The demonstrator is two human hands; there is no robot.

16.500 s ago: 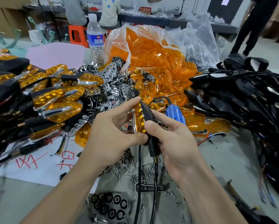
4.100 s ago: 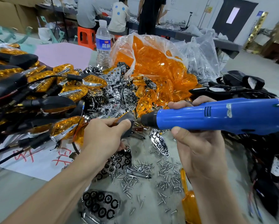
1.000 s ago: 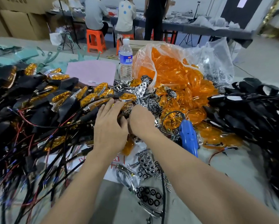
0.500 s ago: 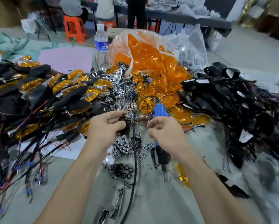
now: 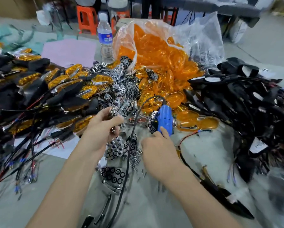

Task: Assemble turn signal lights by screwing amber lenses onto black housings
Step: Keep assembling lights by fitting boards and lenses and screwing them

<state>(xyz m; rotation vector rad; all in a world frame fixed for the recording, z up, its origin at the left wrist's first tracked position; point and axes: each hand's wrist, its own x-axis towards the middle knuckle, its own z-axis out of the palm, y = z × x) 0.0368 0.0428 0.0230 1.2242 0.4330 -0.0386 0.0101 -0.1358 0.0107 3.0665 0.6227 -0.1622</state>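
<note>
While my left hand [image 5: 103,127] pinches a chrome reflector [image 5: 112,111], my right hand [image 5: 156,148] curls loosely, forefinger touching the blue screwdriver [image 5: 165,120].
Its black cord [image 5: 129,150] runs between my hands; amber lenses [image 5: 157,51] lie beyond, black housings [image 5: 239,99] heaped to my right on the bench [image 5: 154,206].

A pale grey floor [image 5: 261,35] is seen across the upper right of the frame. Two orange plastic stools [image 5: 87,18] are set at the upper centre-left, beside a long dark table [image 5: 220,9] running along the top right. Brown cardboard boxes [image 5: 9,5] are stacked in the upper left corner. The scene is evenly lit, though blurred by motion.
</note>
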